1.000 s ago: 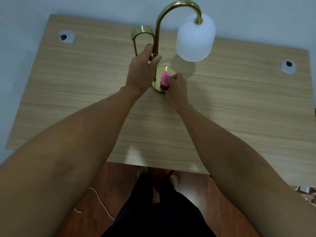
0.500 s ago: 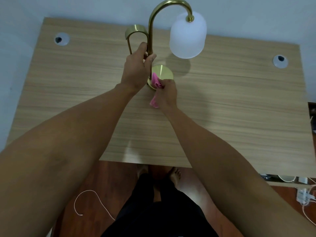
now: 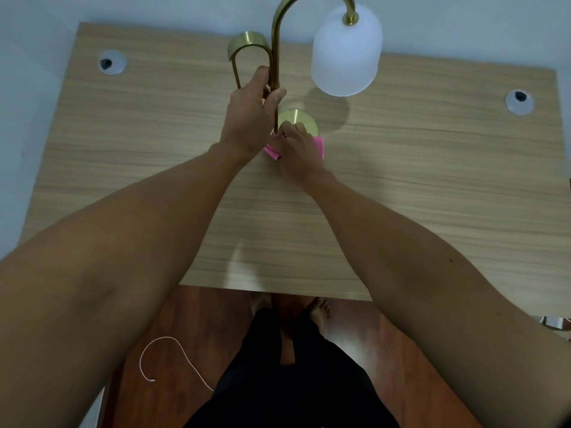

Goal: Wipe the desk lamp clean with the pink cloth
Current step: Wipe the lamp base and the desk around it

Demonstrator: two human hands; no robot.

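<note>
Head camera view shows me the brass gooseneck desk lamp with a frosted white shade point(image 3: 344, 50) standing near the far edge of the pale wood-grain desk point(image 3: 432, 186), roughly midway along it. My left hand point(image 3: 250, 118) is wrapped around the lamp's thin brass stem, steadying it. My right hand point(image 3: 298, 149) presses the folded pink cloth point(image 3: 319, 145) onto the near side of the round brass base point(image 3: 298, 118), fingers bunched over it, with pink showing on both sides of the hand. I judge the job partly done at most: the base is under the cloth now, while the stem, the curved neck and the shade carry no sign of wiping that I can read. Compared with half a second ago, the right hand has shifted from the left rim of the base toward its near-right rim, and the left hand keeps its hold.
</note>
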